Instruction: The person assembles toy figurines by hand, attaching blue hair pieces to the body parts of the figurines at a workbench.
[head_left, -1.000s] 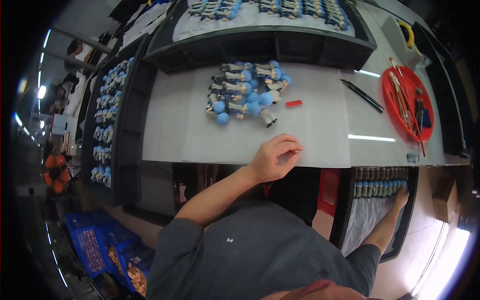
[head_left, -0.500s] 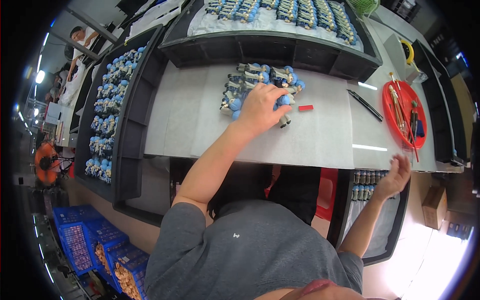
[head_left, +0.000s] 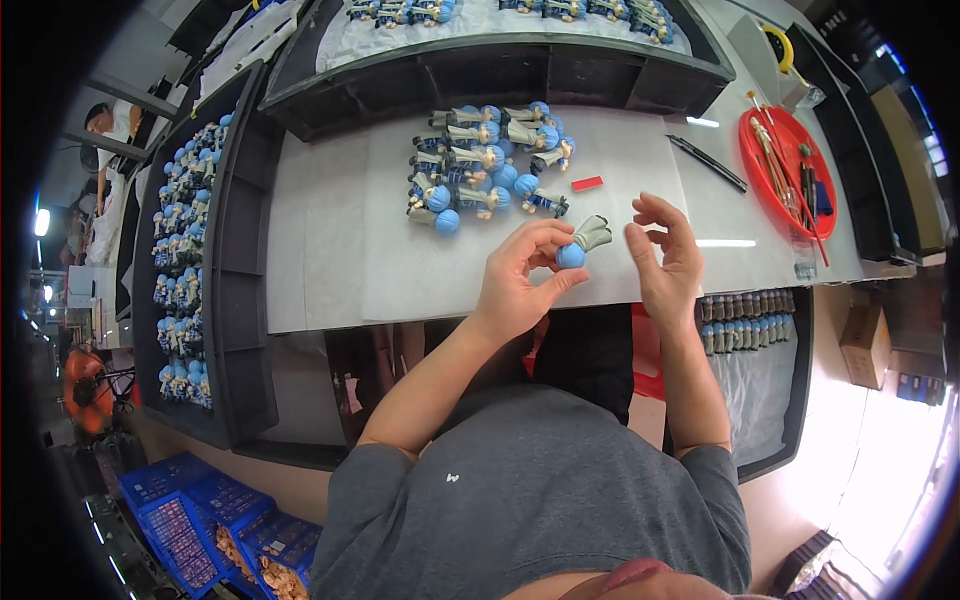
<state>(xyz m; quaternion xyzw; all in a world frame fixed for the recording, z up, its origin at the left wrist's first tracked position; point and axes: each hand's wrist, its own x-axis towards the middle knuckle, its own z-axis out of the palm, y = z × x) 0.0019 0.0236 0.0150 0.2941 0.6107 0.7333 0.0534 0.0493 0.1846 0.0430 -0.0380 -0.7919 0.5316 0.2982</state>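
A small figurine (head_left: 571, 256) with a round blue head and a pale grey-green body is held in my left hand (head_left: 520, 280), its head by my thumb and its body pointing up to the right. My right hand (head_left: 668, 255) is raised just to the right of it, fingers apart and holding nothing. Beyond my hands, a cluster of similar blue-headed figurines (head_left: 472, 160) lies on the white sheet (head_left: 330, 220). One loose figurine (head_left: 545, 200) rests at the near edge of that cluster. A small red block (head_left: 587, 184) lies to its right.
Black trays of figurines stand at the back (head_left: 500, 75) and left (head_left: 245, 290); another tray (head_left: 740, 440) sits low at right. To the right are a black pen (head_left: 708, 163) and a red oval tray (head_left: 765, 170) of brushes. Blue crates (head_left: 180, 540) stand at lower left.
My left hand has drawn back from the cluster toward me with a figurine. My right hand has come in from the far right to beside it. The whole view has shifted a little.
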